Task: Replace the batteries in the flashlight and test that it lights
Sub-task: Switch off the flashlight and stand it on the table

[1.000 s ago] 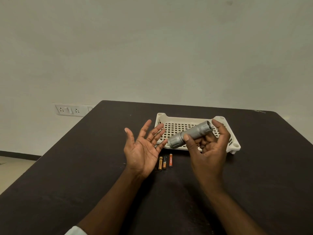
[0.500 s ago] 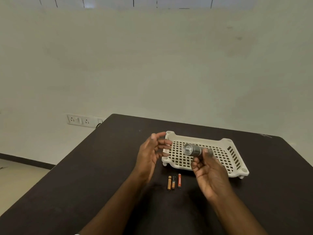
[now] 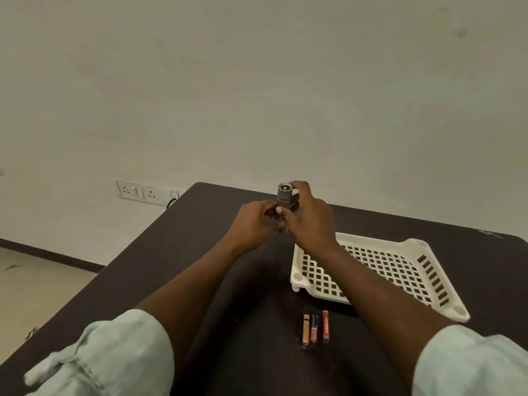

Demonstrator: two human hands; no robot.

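- Holding the flashlight (image 3: 284,195) upright above the far part of the table (image 3: 160,252), you have both hands on it: your right hand (image 3: 310,217) wraps the upper barrel, thumb at the front and fingers (image 3: 297,185) curled behind the top end, while your left hand (image 3: 254,221) grips the lower end with its fingers curled in.
- Its round end faces up toward your camera, a pale ring with a darker centre; you cannot tell from here whether that is the lens or the tail.
- Your hands hide the lower half of the flashlight, so any joint or cap there is out of sight.
- Your white slotted tray (image 3: 400,252) sits on the table to the right of your hands, and its visible grid floor holds nothing; your right forearm crosses over its near left part and covers that corner of the floor.
- Your three batteries (image 3: 315,328) lie side by side on the table just in front of the tray's near edge, between your forearms, all pointing away from you: two gold ones and an orange-red one on the right. Their print is too small to read.
- Your pale green rolled sleeves (image 3: 114,355) are cut off by the bottom edge.
- A wall socket strip (image 3: 143,191) sits beyond the table's left far corner, with a cable plugged in at its right end.
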